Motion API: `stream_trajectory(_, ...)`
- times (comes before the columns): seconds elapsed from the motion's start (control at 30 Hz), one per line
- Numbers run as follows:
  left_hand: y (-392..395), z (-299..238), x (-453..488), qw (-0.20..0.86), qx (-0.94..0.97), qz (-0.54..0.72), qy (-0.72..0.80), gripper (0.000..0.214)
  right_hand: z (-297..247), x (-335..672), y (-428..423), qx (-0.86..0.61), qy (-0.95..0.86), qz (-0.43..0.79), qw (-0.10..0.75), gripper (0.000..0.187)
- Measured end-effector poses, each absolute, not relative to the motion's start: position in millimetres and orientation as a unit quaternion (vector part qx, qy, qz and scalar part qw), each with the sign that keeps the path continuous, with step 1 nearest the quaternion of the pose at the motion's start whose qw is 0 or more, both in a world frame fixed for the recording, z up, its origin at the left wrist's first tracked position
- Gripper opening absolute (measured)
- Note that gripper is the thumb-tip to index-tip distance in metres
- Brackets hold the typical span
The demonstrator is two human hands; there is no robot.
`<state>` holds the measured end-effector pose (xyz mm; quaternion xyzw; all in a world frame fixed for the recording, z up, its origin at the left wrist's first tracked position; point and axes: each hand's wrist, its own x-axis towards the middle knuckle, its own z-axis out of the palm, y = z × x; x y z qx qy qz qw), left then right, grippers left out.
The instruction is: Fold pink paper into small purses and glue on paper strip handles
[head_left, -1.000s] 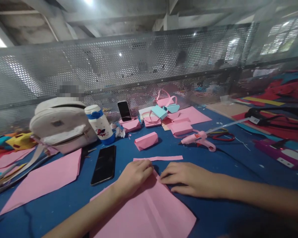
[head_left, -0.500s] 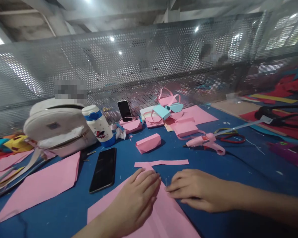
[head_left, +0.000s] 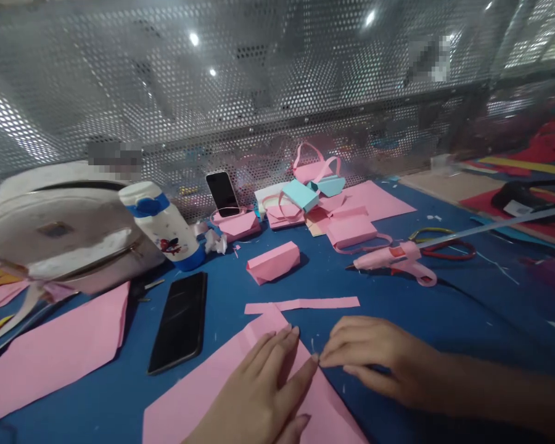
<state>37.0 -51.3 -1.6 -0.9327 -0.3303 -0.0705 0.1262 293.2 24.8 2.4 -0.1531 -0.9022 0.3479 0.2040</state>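
Observation:
A pink paper sheet (head_left: 198, 394) lies creased on the blue table at the bottom centre. My left hand (head_left: 263, 394) rests flat on it, fingers stretched out and together. My right hand (head_left: 374, 357) sits at the sheet's right edge with fingers curled and fingertips pinched at the paper beside the left fingertips. A thin pink paper strip (head_left: 305, 304) lies just beyond both hands. A folded pink paper box (head_left: 274, 262) stands further back.
A black phone (head_left: 178, 320) lies left of the sheet, another pink sheet (head_left: 55, 351) at far left. Behind are a white bag (head_left: 60, 228), a white bottle (head_left: 164, 225), a propped phone (head_left: 222, 193), paper bags (head_left: 314, 200), a pink glue gun (head_left: 398, 262) and scissors (head_left: 444, 246).
My left hand opened from a curled press to lying flat and slid toward me along the sheet. The right hand stayed at the sheet's edge. The view tilted downward.

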Motion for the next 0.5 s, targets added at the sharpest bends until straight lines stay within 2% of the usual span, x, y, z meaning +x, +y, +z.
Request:
stream_trajectory(0.13, -51.8, -6.3, 40.6, 0.159, -0.927, -0.085, -0.328, 0.052, 2.4, 295.4, 23.9, -0.164, -0.891, 0.376, 0.195, 0.033)
stream_trajectory(0.3, -50.9, -8.8, 42.1, 0.127, -0.933, -0.104, -0.320, 0.043, 4.4, 296.7, 24.0, -0.172, -0.881, 0.398, 0.190, 0.033)
stream_trajectory(0.5, -52.6, -13.3, 47.9, 0.169, -0.936, -0.093, -0.295, 0.049, 4.6, 297.4, 21.7, -0.171, -0.871, 0.411, 0.209, 0.034)
